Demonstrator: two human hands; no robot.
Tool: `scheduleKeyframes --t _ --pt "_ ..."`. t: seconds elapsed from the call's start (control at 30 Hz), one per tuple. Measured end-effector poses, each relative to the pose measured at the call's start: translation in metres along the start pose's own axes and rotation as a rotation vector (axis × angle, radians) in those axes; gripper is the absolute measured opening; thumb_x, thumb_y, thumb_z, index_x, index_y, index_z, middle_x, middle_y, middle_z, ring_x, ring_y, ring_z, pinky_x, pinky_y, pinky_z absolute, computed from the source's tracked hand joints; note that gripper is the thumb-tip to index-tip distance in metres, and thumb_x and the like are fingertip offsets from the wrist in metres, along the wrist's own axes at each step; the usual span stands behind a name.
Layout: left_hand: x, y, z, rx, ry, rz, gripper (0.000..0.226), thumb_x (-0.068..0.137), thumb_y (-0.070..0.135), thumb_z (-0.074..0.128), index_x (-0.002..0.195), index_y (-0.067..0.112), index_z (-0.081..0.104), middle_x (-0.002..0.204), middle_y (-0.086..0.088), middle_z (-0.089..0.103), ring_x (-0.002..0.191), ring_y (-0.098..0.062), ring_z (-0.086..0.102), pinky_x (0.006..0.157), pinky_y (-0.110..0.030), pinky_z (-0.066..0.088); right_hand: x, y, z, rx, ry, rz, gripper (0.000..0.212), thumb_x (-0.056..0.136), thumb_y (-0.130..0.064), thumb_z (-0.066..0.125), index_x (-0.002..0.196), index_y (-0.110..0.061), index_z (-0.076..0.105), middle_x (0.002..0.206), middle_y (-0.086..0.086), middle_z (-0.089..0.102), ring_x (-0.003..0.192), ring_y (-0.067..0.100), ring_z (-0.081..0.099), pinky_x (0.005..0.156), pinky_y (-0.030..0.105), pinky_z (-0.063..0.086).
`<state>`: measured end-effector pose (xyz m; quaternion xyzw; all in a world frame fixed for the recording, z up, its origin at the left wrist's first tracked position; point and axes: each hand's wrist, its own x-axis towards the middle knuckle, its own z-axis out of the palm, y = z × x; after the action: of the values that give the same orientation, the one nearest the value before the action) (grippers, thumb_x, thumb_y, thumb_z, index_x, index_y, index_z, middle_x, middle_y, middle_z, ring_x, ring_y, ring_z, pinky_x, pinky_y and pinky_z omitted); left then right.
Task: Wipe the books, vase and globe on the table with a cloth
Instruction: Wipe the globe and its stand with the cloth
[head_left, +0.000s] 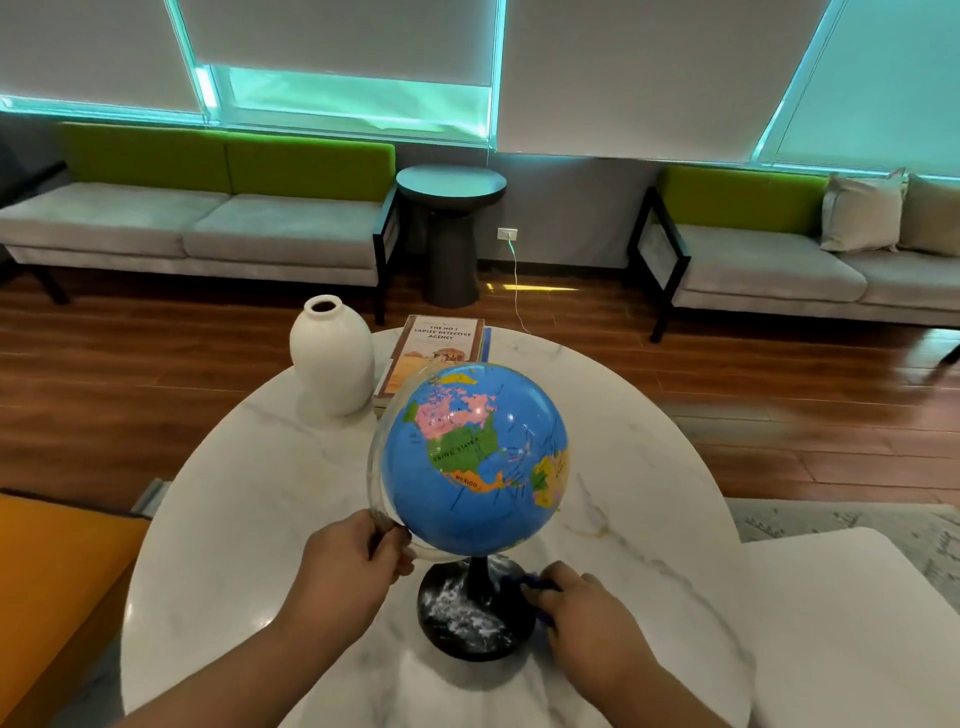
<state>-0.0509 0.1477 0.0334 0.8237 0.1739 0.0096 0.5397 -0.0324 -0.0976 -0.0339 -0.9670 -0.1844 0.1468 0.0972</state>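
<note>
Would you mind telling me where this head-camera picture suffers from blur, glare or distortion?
Head view: small highlights glint on the globe; at its base the right hand and blue cloth are smeared by motion, while the left hand looks sharper; the book title is legible; the window frames lean and bow from the wide lens, with a teal cast.

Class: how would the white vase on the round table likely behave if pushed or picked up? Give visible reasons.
The white vase looks ceramic: probably rigid, fragile, fairly heavy. Tall, tapering toward its base, it may tip if pushed high. It could slide on the glossy table.
</note>
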Motion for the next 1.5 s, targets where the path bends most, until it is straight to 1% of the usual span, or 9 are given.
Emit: scheduleKeyframes --t 0.1,0.23,0.4,0.6,0.9,1.03,1.1,1.33,1.5 --pt "-0.001 0.000 0.001 0.009 -0.007 0.022 0.015 0.093 0.011 0.059 0.080 0.011 0.065 0.069 0.000 0.073 0.066 -0.010 0.071 0.076 -0.036 0.058 0.002 -0.003 -0.006 -0.010 0.000 0.028 0.043 0.098 -0.042 0.032 0.138 -0.041 0.046 0.134 -0.007 0.044 0.110 0.024 0.047 0.088 0.029 0.043" --pt "-0.002 0.002 0.004 0.005 0.006 0.025 0.016 0.093 0.010 0.058 0.079 0.008 0.066 0.067 0.000 0.073 0.064 -0.010 0.071 0.074 -0.035 0.058 -0.004 -0.022 -0.004 0.038 -0.040 -0.076 0.085 0.067 -0.057 0.001 0.137 -0.040 0.048 0.144 -0.010 0.038 0.114 0.024 0.046 0.091 0.027 0.042" --pt "-0.004 0.001 0.002 0.021 0.010 0.033 0.016 0.092 0.013 0.060 0.077 0.012 0.066 0.067 0.001 0.073 0.064 -0.009 0.071 0.074 -0.035 0.058 -0.005 -0.004 0.000 -0.014 0.011 0.018 0.042 0.098 -0.035 0.037 0.139 -0.042 0.044 0.136 -0.009 0.043 0.110 0.024 0.047 0.087 0.028 0.046" --pt "-0.001 0.001 0.006 -0.012 0.016 0.013 0.015 0.092 0.011 0.059 0.078 0.011 0.066 0.067 0.001 0.072 0.064 -0.011 0.071 0.072 -0.034 0.058 -0.011 -0.030 0.003 0.007 0.099 -0.158 0.044 0.095 -0.030 0.044 0.137 -0.043 0.045 0.141 -0.012 0.037 0.111 0.022 0.047 0.086 0.029 0.046" --pt "-0.002 0.003 0.009 -0.024 0.014 0.010 0.014 0.092 0.011 0.060 0.079 0.010 0.067 0.068 -0.001 0.073 0.064 -0.011 0.071 0.071 -0.031 0.057 -0.010 -0.028 0.003 -0.049 0.086 -0.094 0.043 0.063 -0.052 0.070 0.106 -0.050 0.066 0.104 -0.018 0.060 0.071 0.009 0.059 0.046 0.017 0.046" --pt "-0.004 0.003 0.010 -0.033 0.019 0.008 0.016 0.091 0.010 0.060 0.077 0.009 0.066 0.066 -0.001 0.072 0.064 -0.012 0.071 0.072 -0.033 0.058 -0.016 -0.025 -0.007 -0.080 0.123 -0.091 0.043 0.093 -0.037 0.050 0.135 -0.044 0.046 0.138 -0.010 0.038 0.110 0.022 0.047 0.079 0.029 0.047" --pt "-0.004 0.003 0.010 -0.007 0.015 0.022 0.017 0.091 0.012 0.060 0.076 0.012 0.067 0.067 0.001 0.073 0.065 -0.011 0.071 0.075 -0.036 0.057 -0.015 -0.021 -0.008 -0.096 0.191 -0.073 0.042 0.096 -0.030 0.040 0.136 -0.041 0.046 0.138 -0.008 0.038 0.110 0.023 0.046 0.075 0.030 0.044" --pt "-0.003 0.006 0.010 -0.028 0.022 0.023 0.017 0.091 0.010 0.060 0.076 0.010 0.066 0.067 0.000 0.073 0.064 -0.013 0.071 0.074 -0.036 0.058 -0.016 -0.033 0.004 -0.153 0.059 -0.081 0.068 0.033 -0.063 0.085 0.096 -0.054 0.062 0.089 -0.020 0.057 0.054 0.008 0.055 0.037 0.015 0.026" --pt "-0.004 0.002 0.008 0.003 0.017 0.035 0.016 0.091 0.012 0.060 0.077 0.014 0.067 0.068 0.003 0.073 0.066 -0.010 0.071 0.075 -0.036 0.057 -0.018 -0.018 0.009 -0.044 0.095 -0.042 0.060 0.037 -0.050 0.087 0.093 -0.051 0.067 0.092 -0.018 0.059 0.054 0.009 0.053 0.034 0.014 0.036"
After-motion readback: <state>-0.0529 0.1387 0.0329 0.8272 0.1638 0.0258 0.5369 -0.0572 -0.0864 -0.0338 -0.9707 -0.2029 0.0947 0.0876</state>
